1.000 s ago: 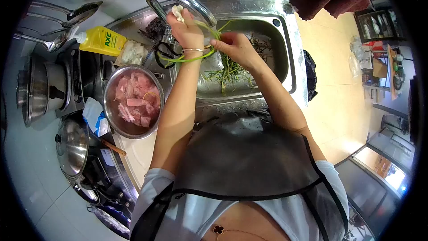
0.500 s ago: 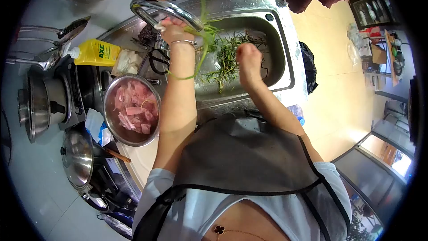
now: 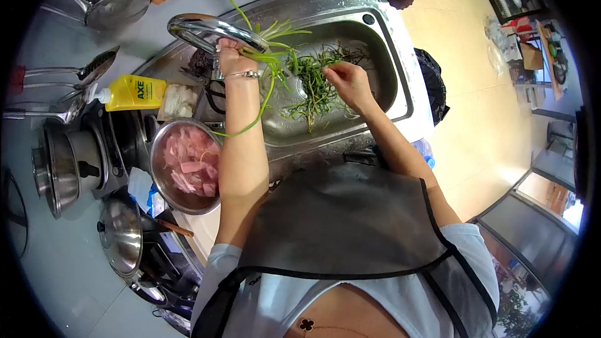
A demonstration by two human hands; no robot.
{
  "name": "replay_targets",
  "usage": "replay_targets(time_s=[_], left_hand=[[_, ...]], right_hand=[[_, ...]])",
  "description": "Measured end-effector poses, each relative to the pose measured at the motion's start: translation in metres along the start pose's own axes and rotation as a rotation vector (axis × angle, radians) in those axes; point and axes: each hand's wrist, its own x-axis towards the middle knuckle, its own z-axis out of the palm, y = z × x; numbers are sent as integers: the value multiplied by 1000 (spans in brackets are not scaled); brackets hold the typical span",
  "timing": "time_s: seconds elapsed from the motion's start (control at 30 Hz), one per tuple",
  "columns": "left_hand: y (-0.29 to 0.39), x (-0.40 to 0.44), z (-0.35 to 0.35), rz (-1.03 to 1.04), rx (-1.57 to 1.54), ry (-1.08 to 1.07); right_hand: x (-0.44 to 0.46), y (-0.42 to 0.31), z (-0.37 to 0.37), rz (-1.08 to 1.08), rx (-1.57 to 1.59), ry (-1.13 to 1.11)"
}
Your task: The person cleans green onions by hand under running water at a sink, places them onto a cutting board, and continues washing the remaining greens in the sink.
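Note:
My left hand (image 3: 233, 61), with a bracelet at the wrist, is closed around a bunch of scallions (image 3: 270, 59) beside the faucet (image 3: 219, 24). Their long green leaves fan out over the sink (image 3: 393, 87), and one bends back across my forearm. Over the sink basin, my right hand (image 3: 352, 86) is closed, thumb against the fingers; whatever may be between them is too small to make out. Right by its fingertips, a tangled heap of trimmed, partly wilted greens (image 3: 313, 91) lies on the basin floor.
Left of my forearm stands a metal bowl of cut raw meat (image 3: 191, 163). A yellow detergent bottle (image 3: 134, 92) and black-handled scissors (image 3: 215, 97) lie near the faucet. A lidded pan (image 3: 120, 235) is at lower left. A black bag (image 3: 432, 84) hangs right of the sink.
My right hand has turned, and its fingertips have come left to the heap's edge. My left hand stays by the faucet, the scallion leaves now spread differently. The whole view has shifted slightly.

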Motion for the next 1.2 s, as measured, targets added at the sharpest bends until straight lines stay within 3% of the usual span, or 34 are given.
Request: replay_targets(time_s=[0.03, 0.2, 0.27, 0.33, 0.43, 0.5, 0.57, 0.63, 0.73, 0.83, 0.93, 1.03, 1.1, 1.17, 1.2], left_hand=[[-1, -1, -1, -2, 3, -5], [1, 5, -14, -150, -58, -147], [0, 8, -21, -190, -78, -206], [-1, -8, -23, -185, -62, -487], [-4, -20, -17, -178, -4, -369], [-4, -19, -23, -197, 7, -422], [-4, -11, -27, -216, 18, -482], [-2, -9, -26, -367, -165, -577], [4, -1, -26, -287, -60, -454], [11, 5, -25, -158, 86, -342], [16, -6, -15, 2, 234, -276], [20, -8, -18, 59, 197, -436], [18, 5, -30, -9, 198, -426], [19, 8, -38, -82, 200, -417], [24, 1, -39, -87, 145, -605]], right_hand=[[1, -4, 3, -102, 201, 49], [3, -16, 10, -72, 422, 4], [5, -22, 5, 74, 623, -22], [7, -14, 1, 71, 574, 23], [8, -2, 1, 2, 437, 81], [7, -3, 7, -125, 122, -124], [2, -13, 17, -159, 238, -173], [6, -12, 27, -107, 357, -318], [8, -17, 24, 35, 355, -372], [11, 2, 28, 61, 426, -322], [11, 21, 27, 13, 262, -332], [8, 34, 26, -16, 205, -290], [11, 49, 27, -10, 179, -269], [21, 80, 29, 522, 361, -37], [22, 94, 20, 652, 263, 19]])
